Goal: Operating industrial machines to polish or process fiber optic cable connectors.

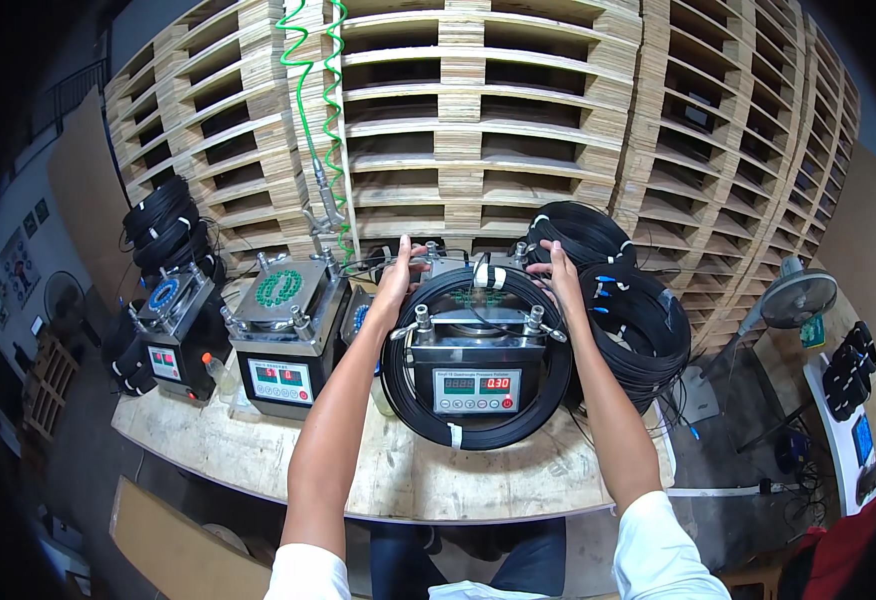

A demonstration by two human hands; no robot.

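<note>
A coil of black cable (395,385) stands upright as a large ring in front of a metal polishing machine (478,352) with a lit display. White ties (456,434) bind it. My left hand (399,277) is beside the coil's upper left edge, with fingers stretched and apart. My right hand (558,275) is at the upper right edge, its fingers spread toward the ring. Contact between the hands and the coil is hard to make out. Two clamp posts (535,318) show inside the ring.
Two similar machines, one with green fittings (278,288) and one with blue fittings (164,293), are to the left on the wooden table (208,430). More black coils (648,335) stack at right. Pallets (463,130) rise behind; green air hoses (306,100) hang down. A fan (798,295) stands right.
</note>
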